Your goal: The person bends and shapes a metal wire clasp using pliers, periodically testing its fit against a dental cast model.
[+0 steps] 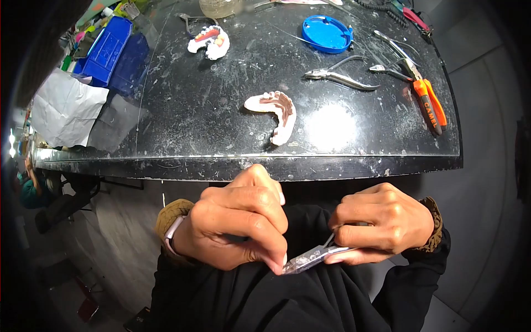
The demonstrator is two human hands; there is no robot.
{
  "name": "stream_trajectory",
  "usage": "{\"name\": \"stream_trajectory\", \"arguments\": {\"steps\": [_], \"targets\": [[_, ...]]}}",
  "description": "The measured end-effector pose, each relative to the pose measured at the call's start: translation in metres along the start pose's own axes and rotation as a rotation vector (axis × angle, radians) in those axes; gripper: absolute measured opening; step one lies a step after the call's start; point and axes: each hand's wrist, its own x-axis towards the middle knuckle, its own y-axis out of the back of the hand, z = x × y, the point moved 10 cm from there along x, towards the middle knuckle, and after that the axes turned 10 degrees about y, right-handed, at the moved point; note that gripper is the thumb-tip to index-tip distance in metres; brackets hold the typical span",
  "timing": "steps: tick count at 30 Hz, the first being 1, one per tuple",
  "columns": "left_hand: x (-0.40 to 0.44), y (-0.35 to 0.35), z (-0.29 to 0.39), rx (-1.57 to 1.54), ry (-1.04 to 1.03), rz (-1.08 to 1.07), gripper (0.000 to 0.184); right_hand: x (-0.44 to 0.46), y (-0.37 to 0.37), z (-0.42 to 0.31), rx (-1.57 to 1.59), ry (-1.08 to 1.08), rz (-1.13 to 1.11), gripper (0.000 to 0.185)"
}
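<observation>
Over my lap, in front of the table edge, my right hand (381,224) is closed around a pair of small metal pliers (308,259). Their shiny head points left. My left hand (238,221) pinches thumb and finger together right at the pliers' tip; whatever sits between those fingers is too small or hidden to make out. Beyond my hands, a U-shaped plaster dental cast (285,113) lies on the table. Farther back is a second dental cast (221,48) with reddish material and tooth-coloured pieces on it.
On the dark, scratched table (193,122) lie metal pliers (345,80), orange-handled pliers (426,105) and another small tool (387,71). A round blue lid (326,34) lies at the back. Crumpled white paper (69,108) and a blue box (108,50) occupy the left.
</observation>
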Motion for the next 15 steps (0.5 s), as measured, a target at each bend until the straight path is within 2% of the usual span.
{"name": "stream_trajectory", "arguments": {"steps": [4, 8, 10, 12, 15], "targets": [[0.0, 0.004, 0.001, -0.164, -0.072, 0.0, 0.013, 0.001, 0.002, -0.001, -0.021, 0.047, 0.08, 0.024], [0.002, 0.007, 0.003, -0.171, -0.126, 0.03, 0.014, -0.002, 0.006, 0.007, -0.142, -0.027, 0.028, 0.026], [0.001, 0.009, 0.003, -0.159, -0.151, 0.031, 0.014, -0.007, 0.022, 0.013, -0.344, -0.122, 0.025, 0.027], [0.0, 0.011, 0.003, -0.143, -0.173, 0.033, 0.015, -0.015, 0.046, 0.022, -0.687, -0.245, 0.121, 0.022], [0.001, 0.014, 0.003, -0.073, -0.163, 0.048, 0.015, -0.038, 0.062, 0.057, -1.012, -0.509, 0.14, 0.017]]}}
